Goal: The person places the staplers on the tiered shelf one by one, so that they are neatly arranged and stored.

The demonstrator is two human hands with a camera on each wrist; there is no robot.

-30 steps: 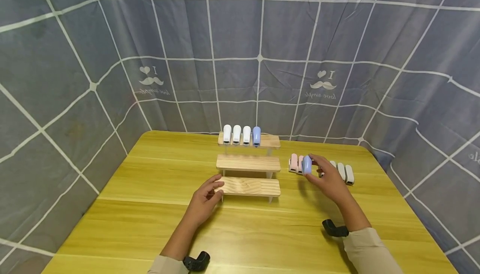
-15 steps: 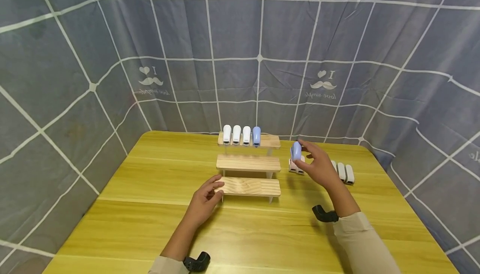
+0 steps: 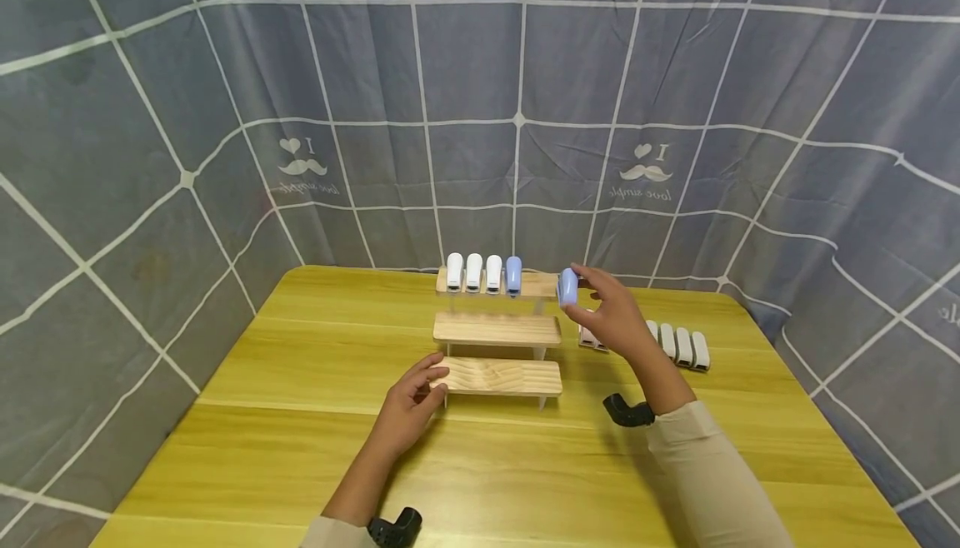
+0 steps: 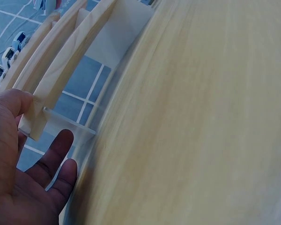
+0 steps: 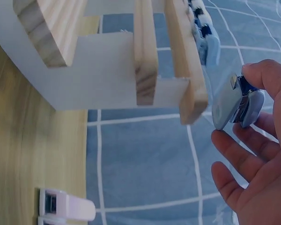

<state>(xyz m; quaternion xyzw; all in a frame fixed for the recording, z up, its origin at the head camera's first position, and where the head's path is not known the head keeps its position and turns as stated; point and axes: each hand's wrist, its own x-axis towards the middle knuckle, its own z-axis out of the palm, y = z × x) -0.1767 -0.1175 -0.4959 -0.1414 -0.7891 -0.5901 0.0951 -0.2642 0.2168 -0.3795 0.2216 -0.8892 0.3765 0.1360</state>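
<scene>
A blue stapler (image 3: 567, 287) is pinched between the thumb and fingers of my right hand (image 3: 617, 315), held in the air at the right end of the top step. The right wrist view shows its metal jaw side (image 5: 243, 101) beside the wooden board's end. My left hand (image 3: 407, 406) holds the left end of the lowest step of a three-step wooden display stand (image 3: 498, 375); in the left wrist view its thumb lies at the board's end (image 4: 35, 117), with other fingers spread. On the top step stand several staplers in a row, white ones (image 3: 474, 273) and a blue one (image 3: 513, 276).
Right of the stand, pink staplers (image 3: 592, 338) sit on the table (image 3: 525, 473), partly hidden by my right hand. Farther right is a row of several white staplers (image 3: 684, 346). A grey curtain (image 3: 480, 156) hangs behind and along both sides.
My right hand has lifted the blue stapler from beside the pink ones and carried it left and up to the top step's right end. The left hand has stayed put.
</scene>
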